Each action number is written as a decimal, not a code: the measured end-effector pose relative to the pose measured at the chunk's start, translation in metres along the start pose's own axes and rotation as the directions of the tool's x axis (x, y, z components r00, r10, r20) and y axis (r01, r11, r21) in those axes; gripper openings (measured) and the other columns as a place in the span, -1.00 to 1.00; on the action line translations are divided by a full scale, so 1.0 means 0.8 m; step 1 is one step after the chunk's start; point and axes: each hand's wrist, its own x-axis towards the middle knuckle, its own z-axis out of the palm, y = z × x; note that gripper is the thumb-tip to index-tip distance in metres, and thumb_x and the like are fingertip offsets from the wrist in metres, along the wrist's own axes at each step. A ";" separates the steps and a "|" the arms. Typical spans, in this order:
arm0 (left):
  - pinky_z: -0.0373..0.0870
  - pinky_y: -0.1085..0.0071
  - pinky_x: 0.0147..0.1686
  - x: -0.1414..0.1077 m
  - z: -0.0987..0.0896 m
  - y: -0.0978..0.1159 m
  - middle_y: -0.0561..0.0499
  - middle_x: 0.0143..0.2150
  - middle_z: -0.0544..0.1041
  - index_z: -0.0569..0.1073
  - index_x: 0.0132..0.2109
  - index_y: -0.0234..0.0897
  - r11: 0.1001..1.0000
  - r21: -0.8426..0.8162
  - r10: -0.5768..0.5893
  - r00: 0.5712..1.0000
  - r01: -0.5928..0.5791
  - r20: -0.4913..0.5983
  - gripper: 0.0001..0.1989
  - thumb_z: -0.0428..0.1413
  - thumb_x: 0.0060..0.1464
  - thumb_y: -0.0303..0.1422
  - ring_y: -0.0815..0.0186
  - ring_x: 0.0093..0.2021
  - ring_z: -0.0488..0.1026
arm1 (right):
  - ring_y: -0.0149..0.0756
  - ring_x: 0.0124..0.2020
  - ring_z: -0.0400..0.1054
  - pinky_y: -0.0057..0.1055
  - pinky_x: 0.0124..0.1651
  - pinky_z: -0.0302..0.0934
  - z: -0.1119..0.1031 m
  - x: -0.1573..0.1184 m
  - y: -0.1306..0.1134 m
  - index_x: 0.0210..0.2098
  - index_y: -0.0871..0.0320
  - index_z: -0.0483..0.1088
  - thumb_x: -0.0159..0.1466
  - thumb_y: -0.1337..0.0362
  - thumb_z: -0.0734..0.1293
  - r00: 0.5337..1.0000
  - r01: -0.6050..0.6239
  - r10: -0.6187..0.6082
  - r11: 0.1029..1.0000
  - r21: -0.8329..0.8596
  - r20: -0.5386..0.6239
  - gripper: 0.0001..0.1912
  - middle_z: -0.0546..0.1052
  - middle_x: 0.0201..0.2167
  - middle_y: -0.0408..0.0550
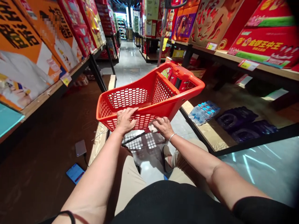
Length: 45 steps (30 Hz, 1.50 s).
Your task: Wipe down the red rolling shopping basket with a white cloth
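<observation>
Orange-red plastic with a honeycomb of holes makes up the shopping basket (149,96), which is held tilted in mid-air above the person's lap, its open mouth turned up and toward the camera and its far handle end rising toward the right-hand shelving. The left hand (125,120) lies flat with spread fingers on the basket's near wall, just below the rim, pressing rather than closing around anything. The right hand (163,126) is on the same near wall, close beside the left, clenched around a small white cloth (153,127) that touches the plastic; a thin bracelet (172,136) circles that wrist. Below the basket the pale tiled floor (257,174) of a shop aisle shows the basket's grid shadow. On the low wooden shelf board at the left, near its front edge, lie a grey power bank (80,147) and a blue-screened phone (75,173), joined by a cable. On the low board at the right, a shrink-wrapped pack of water bottles (203,112) rests near the board's front edge, with dark wrapped packs (243,123) just beside it.
</observation>
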 end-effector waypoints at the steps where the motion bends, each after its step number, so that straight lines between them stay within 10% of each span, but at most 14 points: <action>1: 0.16 0.14 0.10 0.000 0.000 -0.001 -0.07 0.07 0.55 0.42 0.25 -0.18 1.000 0.002 0.003 1.000 -0.003 0.000 -0.40 0.04 0.02 -0.43 0.11 0.01 0.45 | -0.09 0.13 0.08 -0.17 0.18 0.12 -0.011 0.007 0.009 0.16 -0.12 0.45 0.44 0.28 0.22 0.996 -0.028 0.028 1.000 0.005 -0.083 -0.65 0.40 0.20 -0.02; 4: 0.17 0.13 0.10 0.000 0.000 -0.002 -0.06 0.07 0.55 0.41 0.26 -0.16 1.000 0.007 -0.011 1.000 0.011 0.019 -0.37 0.04 0.00 -0.44 0.10 0.02 0.46 | -0.08 0.16 0.06 -0.12 0.26 0.09 -0.033 0.016 0.028 0.17 -0.12 0.44 0.43 0.32 0.23 0.973 -0.110 0.115 0.993 0.037 -0.202 -0.62 0.38 0.21 -0.03; 11: 0.19 0.12 0.11 0.001 -0.003 -0.004 -0.07 0.08 0.56 0.41 0.25 -0.15 1.000 0.026 -0.008 1.000 0.008 0.026 -0.37 0.02 -0.01 -0.42 0.09 0.03 0.47 | -0.14 -0.03 0.23 -0.19 0.05 0.30 -0.032 -0.008 0.000 0.09 -0.02 0.45 0.22 0.50 0.31 0.963 -0.263 0.269 0.929 0.260 0.011 -0.51 0.39 0.07 0.03; 18: 0.19 0.12 0.12 0.000 -0.003 -0.003 -0.10 0.08 0.55 0.40 0.26 -0.19 0.999 0.048 0.009 1.000 -0.010 0.017 -0.42 0.03 0.06 -0.36 0.09 0.03 0.47 | -0.07 0.16 0.25 -0.13 0.25 0.28 -0.150 0.046 0.023 0.11 0.12 0.28 0.10 0.32 0.44 0.852 -0.028 0.323 0.815 0.579 -0.413 -0.42 0.23 0.14 0.13; 22: 0.18 0.12 0.14 -0.001 -0.004 -0.001 -0.09 0.09 0.55 0.39 0.27 -0.16 0.999 0.050 0.001 1.000 -0.002 0.021 -0.43 0.03 0.08 -0.37 0.09 0.04 0.47 | -0.11 0.08 0.30 -0.16 0.18 0.29 -0.206 0.063 0.057 0.00 0.09 0.42 0.16 0.30 0.42 0.845 -0.067 0.291 0.890 0.452 -0.448 -0.61 0.19 0.19 0.08; 30: 0.19 0.11 0.14 -0.002 -0.003 -0.001 -0.10 0.10 0.54 0.38 0.29 -0.14 0.997 0.074 0.008 1.000 -0.010 0.024 -0.41 0.05 0.08 -0.38 0.07 0.05 0.46 | 0.06 0.16 0.15 0.00 0.15 0.09 -0.207 0.082 0.071 0.21 0.04 0.40 0.22 0.41 0.30 0.913 -0.297 0.299 0.954 0.051 -0.276 -0.44 0.40 0.18 0.11; 37: 0.19 0.11 0.15 -0.003 -0.002 -0.003 -0.10 0.12 0.54 0.39 0.28 -0.16 0.998 0.056 0.012 1.000 -0.013 0.017 -0.40 0.05 0.06 -0.41 0.07 0.07 0.47 | 0.22 0.36 -0.11 0.04 0.29 -0.03 -0.208 0.078 0.078 0.41 0.23 0.11 0.21 0.20 0.41 0.995 -0.006 -0.010 0.985 -0.170 -0.094 -0.16 0.20 0.39 0.19; 45: 0.18 0.12 0.15 0.001 -0.002 -0.003 -0.09 0.14 0.54 0.36 0.29 -0.14 0.999 0.048 0.004 1.000 -0.005 0.017 -0.40 0.04 0.08 -0.40 0.08 0.09 0.46 | -0.21 -0.17 0.26 -0.27 -0.12 0.12 -0.219 0.106 0.117 0.40 -0.01 0.18 0.44 0.39 0.12 0.996 0.040 -0.054 0.978 -0.207 -0.064 -0.44 0.45 0.12 0.10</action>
